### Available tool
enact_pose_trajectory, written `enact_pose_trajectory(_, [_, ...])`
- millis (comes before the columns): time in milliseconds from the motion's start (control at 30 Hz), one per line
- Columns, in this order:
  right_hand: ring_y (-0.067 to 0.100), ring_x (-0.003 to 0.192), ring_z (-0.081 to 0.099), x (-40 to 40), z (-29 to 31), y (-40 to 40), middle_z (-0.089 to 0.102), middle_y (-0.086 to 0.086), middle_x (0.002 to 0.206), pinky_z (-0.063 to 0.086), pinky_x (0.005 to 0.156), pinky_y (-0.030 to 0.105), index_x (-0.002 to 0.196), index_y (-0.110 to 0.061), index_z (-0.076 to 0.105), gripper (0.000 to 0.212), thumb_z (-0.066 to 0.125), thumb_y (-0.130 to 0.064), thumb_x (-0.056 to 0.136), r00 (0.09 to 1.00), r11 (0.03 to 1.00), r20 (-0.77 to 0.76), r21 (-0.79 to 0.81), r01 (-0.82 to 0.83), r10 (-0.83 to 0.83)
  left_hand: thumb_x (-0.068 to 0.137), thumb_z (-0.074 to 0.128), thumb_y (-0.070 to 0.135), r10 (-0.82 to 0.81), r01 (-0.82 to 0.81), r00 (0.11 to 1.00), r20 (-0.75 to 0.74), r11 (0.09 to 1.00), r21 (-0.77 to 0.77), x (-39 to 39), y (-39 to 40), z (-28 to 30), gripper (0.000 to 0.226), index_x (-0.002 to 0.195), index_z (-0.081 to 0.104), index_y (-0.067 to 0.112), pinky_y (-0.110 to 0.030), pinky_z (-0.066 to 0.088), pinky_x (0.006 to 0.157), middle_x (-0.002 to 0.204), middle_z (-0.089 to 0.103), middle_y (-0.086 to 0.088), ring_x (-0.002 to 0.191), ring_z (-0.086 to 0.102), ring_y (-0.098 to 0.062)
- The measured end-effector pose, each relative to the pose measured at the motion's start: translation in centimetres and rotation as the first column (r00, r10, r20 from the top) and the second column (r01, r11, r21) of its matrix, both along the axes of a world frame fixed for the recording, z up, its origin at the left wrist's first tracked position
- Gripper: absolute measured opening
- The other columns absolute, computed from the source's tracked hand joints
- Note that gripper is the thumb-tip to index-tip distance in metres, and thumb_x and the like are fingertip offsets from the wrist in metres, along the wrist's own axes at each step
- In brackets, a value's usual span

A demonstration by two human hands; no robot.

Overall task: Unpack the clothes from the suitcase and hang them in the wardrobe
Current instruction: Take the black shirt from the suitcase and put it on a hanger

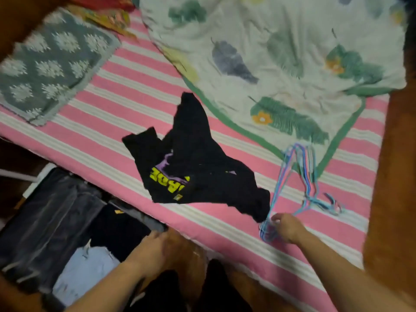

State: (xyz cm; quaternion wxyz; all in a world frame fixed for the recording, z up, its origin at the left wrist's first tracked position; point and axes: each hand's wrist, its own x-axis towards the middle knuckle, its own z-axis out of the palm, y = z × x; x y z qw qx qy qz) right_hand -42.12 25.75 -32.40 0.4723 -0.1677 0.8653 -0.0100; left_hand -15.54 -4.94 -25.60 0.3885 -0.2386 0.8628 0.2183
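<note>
- We see a bed [126, 86] under a pink-and-white striped sheet.
- A leaf-print quilt [281, 64] lies across its far side.
- A grey patterned mat [51, 61] sits at the left.
- Brown wood [391, 176] borders the right.
- Light is dim.

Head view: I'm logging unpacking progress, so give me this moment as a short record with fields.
surface: pink striped bed sheet
unpacked: black T-shirt, crumpled on the sheet
hangers: bundle beside the T-shirt
right hand: grips the hangers' corner
left hand: at the suitcase edge
suitcase contents: folded clothes still inside
</note>
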Motion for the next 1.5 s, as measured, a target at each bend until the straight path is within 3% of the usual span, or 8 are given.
enact_pose_trajectory(167, [0.037,0.113,0.061,1.9,-6.6,2.1,0.066,0.016,0.119,0.048,0.091,0.035,0.116,-0.002,0.062,0.033,0.062,-0.017,0.087,0.844,0.845,0.028,0.003,0.535,-0.535,0.098,0.058,0.027,0.114,-0.124,0.990,0.087,0.985,0.123,0.5,-0.7,-3.8,0.013,0.103,0.064,0.037,-0.017,0.047,0.084,0.108,0.067,0.012,0.095,0.063,-0.002])
enact_pose_trajectory(300, [0.044,0.109,0.060,0.9,-11.3,2.1,0.061,0.027,0.117,0.043,0.083,0.040,0.120,0.001,0.046,0.036,0.058,-0.018,0.092,0.462,0.477,-0.138,-0.110,0.872,-0.876,0.100,0.056,0.026,0.159,-0.168,0.984,0.079,0.979,0.115,-1.8,-0.2,-7.5,0.012,0.098,0.059,0.038,-0.007,0.041,0.068,0.102,0.065,0.010,0.087,0.060,-0.002])
enact_pose_trajectory(633, [0.049,0.095,0.058,2.9,-12.2,3.2,0.063,0.033,0.102,0.044,0.080,0.048,0.099,0.008,0.062,0.042,0.036,-0.023,0.105,0.313,0.520,-0.516,-0.326,0.789,-0.797,0.095,0.062,0.023,0.548,-0.565,0.820,-0.164,0.821,-0.081,-11.4,-1.2,-19.2,0.057,0.144,0.037,0.007,-0.050,0.039,0.106,0.139,0.039,-0.026,0.125,0.046,-0.047])
enact_pose_trajectory(767, [0.034,0.082,0.064,5.4,-9.7,1.8,0.068,0.005,0.082,0.048,0.079,0.040,0.089,-0.015,0.055,0.031,0.033,-0.027,0.107,0.170,0.366,-0.358,-0.605,0.707,-0.918,0.094,0.067,0.031,0.539,-0.589,0.803,-0.254,0.783,-0.201,-14.2,-3.0,-22.2,0.051,0.138,0.052,0.009,-0.051,0.037,0.107,0.140,0.041,-0.025,0.128,0.041,-0.046])
enact_pose_trajectory(900, [0.018,0.084,0.069,6.6,-7.8,-1.6,0.072,-0.012,0.092,0.053,0.079,0.042,0.092,-0.034,0.050,0.021,0.034,-0.038,0.105,0.240,0.305,-0.195,-0.714,0.630,-0.951,0.092,0.066,0.019,0.286,-0.398,0.878,-0.383,0.881,-0.255,-13.7,-2.5,-21.2,0.020,0.108,0.062,0.009,-0.052,0.046,0.087,0.110,0.057,-0.021,0.103,0.058,-0.044])
enact_pose_trajectory(1067, [-0.004,0.114,0.056,5.5,-6.0,-8.8,0.059,-0.010,0.131,0.046,0.093,0.030,0.115,-0.040,0.050,0.051,0.044,0.004,0.090,0.506,0.316,0.016,-0.763,0.564,-0.863,0.071,0.073,0.012,-0.365,0.397,0.777,-0.512,0.916,-0.051,-8.3,0.6,-15.8,0.043,0.111,0.065,0.026,-0.032,0.047,0.056,0.093,0.052,-0.003,0.073,0.061,-0.029])
enact_pose_trajectory(1200, [0.015,0.110,0.052,4.4,-3.5,-13.9,0.059,0.005,0.114,0.044,0.100,0.038,0.104,-0.032,0.057,0.054,0.054,0.013,0.075,0.725,0.468,0.051,-0.732,0.494,-0.686,0.075,0.075,0.003,-0.006,-0.015,0.833,-0.554,0.999,-0.033,-5.5,-1.6,-10.6,0.050,0.118,0.073,0.028,-0.028,0.049,0.058,0.094,0.047,0.002,0.072,0.059,-0.020])
enact_pose_trajectory(1500, [-0.009,0.096,0.060,5.6,17.7,-24.1,0.067,-0.021,0.098,0.040,0.079,0.009,0.105,-0.032,0.064,0.039,0.082,-0.013,0.076,0.989,0.453,0.098,-0.880,0.139,-0.114,0.078,0.065,0.003,0.351,-0.383,0.494,-0.795,0.909,0.163,-11.3,-5.9,13.0,0.032,0.096,0.077,0.027,-0.016,0.039,0.069,0.078,0.055,0.010,0.070,0.047,0.002])
